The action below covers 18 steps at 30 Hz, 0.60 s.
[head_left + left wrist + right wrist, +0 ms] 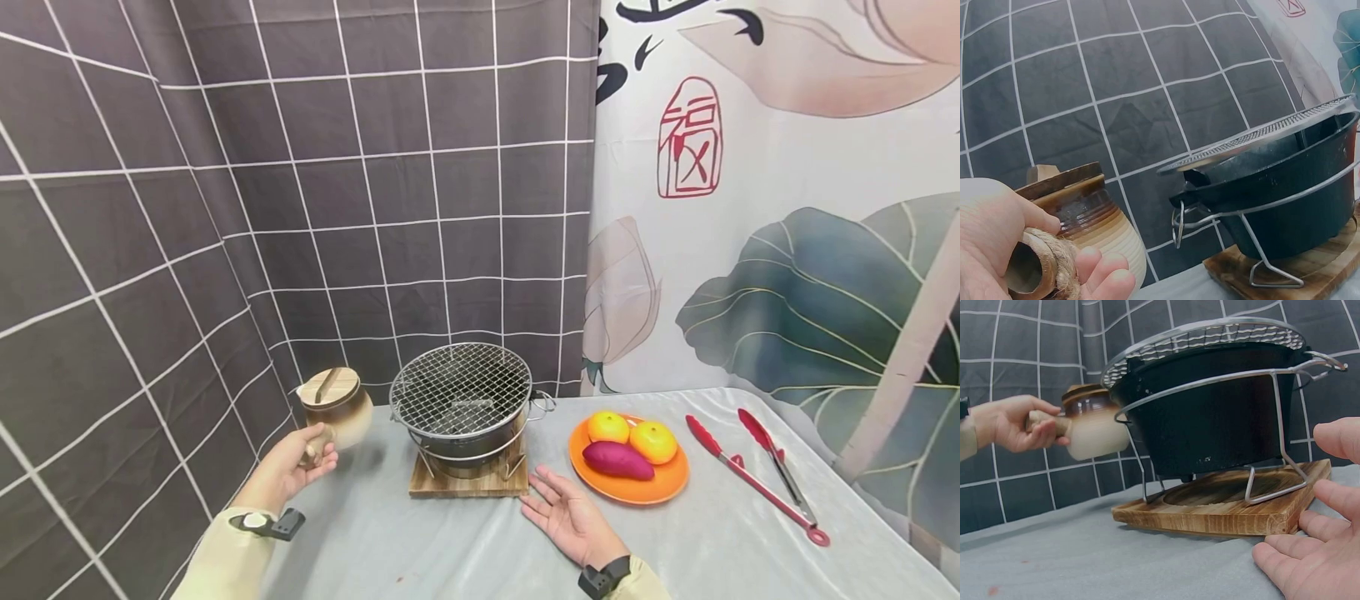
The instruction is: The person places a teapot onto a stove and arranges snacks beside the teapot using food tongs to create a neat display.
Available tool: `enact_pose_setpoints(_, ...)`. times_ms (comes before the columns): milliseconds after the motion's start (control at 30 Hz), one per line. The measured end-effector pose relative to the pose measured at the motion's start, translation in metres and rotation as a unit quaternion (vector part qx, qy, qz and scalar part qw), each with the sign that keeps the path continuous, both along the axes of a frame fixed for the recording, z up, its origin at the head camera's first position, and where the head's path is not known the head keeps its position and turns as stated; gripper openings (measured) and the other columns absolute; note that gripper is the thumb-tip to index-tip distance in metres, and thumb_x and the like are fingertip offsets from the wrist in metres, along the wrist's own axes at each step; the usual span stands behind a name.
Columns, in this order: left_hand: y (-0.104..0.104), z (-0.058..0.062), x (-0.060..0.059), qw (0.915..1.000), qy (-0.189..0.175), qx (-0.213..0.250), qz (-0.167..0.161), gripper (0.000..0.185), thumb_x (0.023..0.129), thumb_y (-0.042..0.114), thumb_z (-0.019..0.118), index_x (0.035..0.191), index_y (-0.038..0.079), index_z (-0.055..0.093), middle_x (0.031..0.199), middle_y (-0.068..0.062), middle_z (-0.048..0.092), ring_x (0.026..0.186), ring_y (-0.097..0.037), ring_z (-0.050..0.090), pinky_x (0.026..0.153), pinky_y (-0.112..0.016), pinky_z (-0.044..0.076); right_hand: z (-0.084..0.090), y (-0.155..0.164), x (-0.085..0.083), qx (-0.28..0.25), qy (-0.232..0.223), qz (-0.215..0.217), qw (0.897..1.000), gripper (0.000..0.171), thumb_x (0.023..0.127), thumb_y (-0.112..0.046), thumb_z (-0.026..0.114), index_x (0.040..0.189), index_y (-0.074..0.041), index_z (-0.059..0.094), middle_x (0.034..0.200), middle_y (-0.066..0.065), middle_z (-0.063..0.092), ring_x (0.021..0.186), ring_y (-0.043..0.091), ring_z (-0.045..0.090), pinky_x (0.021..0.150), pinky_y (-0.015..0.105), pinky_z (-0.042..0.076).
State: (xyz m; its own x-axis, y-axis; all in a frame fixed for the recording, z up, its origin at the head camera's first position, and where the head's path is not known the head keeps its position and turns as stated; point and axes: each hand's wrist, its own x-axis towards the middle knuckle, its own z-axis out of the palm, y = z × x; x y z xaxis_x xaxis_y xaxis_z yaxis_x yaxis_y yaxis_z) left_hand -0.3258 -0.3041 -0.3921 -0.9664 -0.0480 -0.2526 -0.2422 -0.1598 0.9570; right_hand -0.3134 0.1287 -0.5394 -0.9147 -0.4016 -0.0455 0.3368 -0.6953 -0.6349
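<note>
My left hand [288, 467] grips the rope-wrapped handle [1054, 262] of a brown-and-cream ceramic pot [348, 421] with a wooden lid [328, 386]. In the right wrist view the pot [1094, 428] hangs above the cloth, left of a black tabletop grill [1204, 412]. That grill carries a round wire mesh [461, 387] and stands in a wire frame on a square wooden base [468, 483]. Palm up, my right hand [566, 512] lies by the base's right front corner with its fingers extended, holding nothing. Whether the fingertips touch the wood I cannot tell.
To the right, an orange plate [630, 493] bears two orange citrus fruits [652, 442] and a purple sweet potato [618, 461]. Red-tipped tongs [772, 492] lie spread farther right. A dark gridded curtain [390, 192] closes off the back and left of the grey-covered table [420, 550].
</note>
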Motion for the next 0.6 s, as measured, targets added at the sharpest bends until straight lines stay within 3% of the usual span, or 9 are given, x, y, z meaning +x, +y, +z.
enact_pose_setpoints(600,0.004,0.036,-0.015,0.9999,0.003,-0.006,-0.013,0.026,0.109,0.021,0.04,0.121,-0.001,0.041,0.082,-0.006,0.061,0.072,-0.013,0.068,0.076,-0.027,0.065,0.0,0.0,0.001,0.005,0.01,0.003,1.0,0.069,0.111,-0.024,0.034,0.158,0.003,-0.008,0.165,0.026,-0.013,0.148,0.053,0.001,0.126,0.057,0.013)
